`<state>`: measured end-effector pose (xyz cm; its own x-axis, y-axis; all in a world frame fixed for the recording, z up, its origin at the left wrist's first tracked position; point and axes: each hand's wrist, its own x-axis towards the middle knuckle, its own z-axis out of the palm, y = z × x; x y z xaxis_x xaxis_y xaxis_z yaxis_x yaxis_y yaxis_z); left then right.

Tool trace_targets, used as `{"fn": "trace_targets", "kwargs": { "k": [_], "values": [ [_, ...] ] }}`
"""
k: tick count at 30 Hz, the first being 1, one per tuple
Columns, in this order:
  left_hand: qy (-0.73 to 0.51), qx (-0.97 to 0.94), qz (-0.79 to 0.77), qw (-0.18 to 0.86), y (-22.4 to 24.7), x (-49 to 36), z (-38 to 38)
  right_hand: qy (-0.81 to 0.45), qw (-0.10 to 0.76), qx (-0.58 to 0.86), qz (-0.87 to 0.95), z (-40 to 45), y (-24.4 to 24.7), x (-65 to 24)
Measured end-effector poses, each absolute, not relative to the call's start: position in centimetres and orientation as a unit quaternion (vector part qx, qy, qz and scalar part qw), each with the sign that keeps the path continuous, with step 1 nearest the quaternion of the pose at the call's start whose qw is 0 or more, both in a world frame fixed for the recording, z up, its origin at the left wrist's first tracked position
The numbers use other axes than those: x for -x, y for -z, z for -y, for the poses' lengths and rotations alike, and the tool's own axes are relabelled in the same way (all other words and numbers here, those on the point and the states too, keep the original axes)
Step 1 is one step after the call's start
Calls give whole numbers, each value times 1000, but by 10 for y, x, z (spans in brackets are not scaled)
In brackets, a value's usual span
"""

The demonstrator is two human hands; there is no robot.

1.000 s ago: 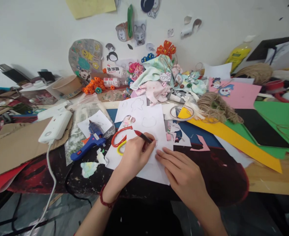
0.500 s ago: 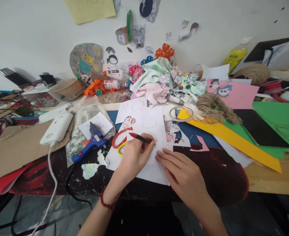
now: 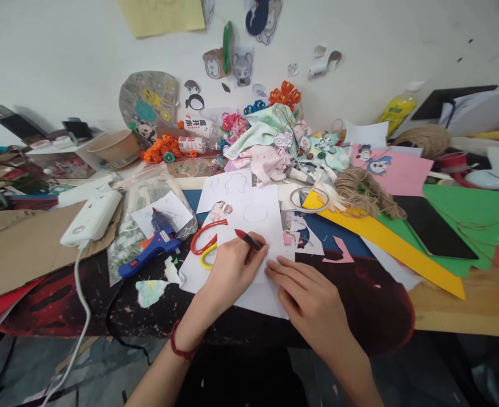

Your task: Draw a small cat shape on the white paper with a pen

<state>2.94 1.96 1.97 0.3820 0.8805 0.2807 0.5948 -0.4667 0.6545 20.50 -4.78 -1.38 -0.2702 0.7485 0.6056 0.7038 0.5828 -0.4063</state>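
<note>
My left hand (image 3: 232, 268) is closed around a black pen (image 3: 249, 240) with a red end. The pen slants over white paper (image 3: 270, 200), its tip hidden by my fingers. Faint pencil-like outlines show on the sheets. My right hand (image 3: 311, 294) lies flat with fingers stretched out, pressing on the sheet's lower right part. Beside my left hand, a red loop (image 3: 194, 240) and a yellow loop (image 3: 204, 260), which look like scissor handles, are partly covered by paper. A small cut-out picture (image 3: 220, 210) lies above them.
To the left are a blue glue gun (image 3: 158, 243), a white power strip (image 3: 92, 217) and cardboard (image 3: 29, 243). Fabric (image 3: 266, 161), a tape roll (image 3: 296, 199) and twine (image 3: 360, 189) lie behind. On the right are a yellow strip (image 3: 385, 237), a black phone (image 3: 436, 226) and green sheets (image 3: 470, 212).
The pen stands somewhat steeper in my left hand, its red end having shifted right. My right hand stays on the paper. The whole view has shifted slightly.
</note>
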Motion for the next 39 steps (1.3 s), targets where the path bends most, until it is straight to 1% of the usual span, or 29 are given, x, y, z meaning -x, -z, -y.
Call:
{"fn": "trace_targets", "kwargs": {
  "k": [14,16,20,23,25,27,29,30,31,32,33,35,37,38,39],
  "values": [
    [-332,-794,-445,248,-17,-30,-21,-33,391,460,797,48,16,-205],
    [-356,-780,-452,247,-18,-29,-21,-39,385,464,797,48,16,-206],
    [-452,-706,-496,227,-24,-25,-18,-56,378,465,799,48,15,-208],
    [-475,-682,-496,253,-30,-23,-7,-64,415,452,787,49,10,-210],
    [-447,-700,-470,299,-35,-25,6,-51,464,465,752,50,5,-212],
    [-406,-725,-434,348,-41,-29,20,1,497,485,719,51,-1,-212],
    [-307,-747,-383,449,-45,-33,33,79,483,473,733,49,-5,-211],
    [-272,-754,-363,475,-46,-34,38,115,464,454,752,48,-7,-210],
    [-254,-766,-344,479,-46,-35,42,148,446,436,767,46,-8,-209],
    [-252,-783,-330,463,-45,-35,44,179,435,429,771,43,-8,-208],
    [-268,-804,-321,423,-42,-34,44,197,430,438,764,41,-9,-208],
    [-354,-832,-322,281,-33,-31,41,206,446,501,713,36,-12,-212],
    [-419,-834,-342,109,-22,-26,33,128,476,587,643,34,-22,-218],
    [-429,-829,-356,40,-16,-23,29,95,512,639,567,34,-30,-220],
    [-428,-823,-373,-13,-10,-21,25,55,546,652,523,34,-40,-220]
  ]
}}
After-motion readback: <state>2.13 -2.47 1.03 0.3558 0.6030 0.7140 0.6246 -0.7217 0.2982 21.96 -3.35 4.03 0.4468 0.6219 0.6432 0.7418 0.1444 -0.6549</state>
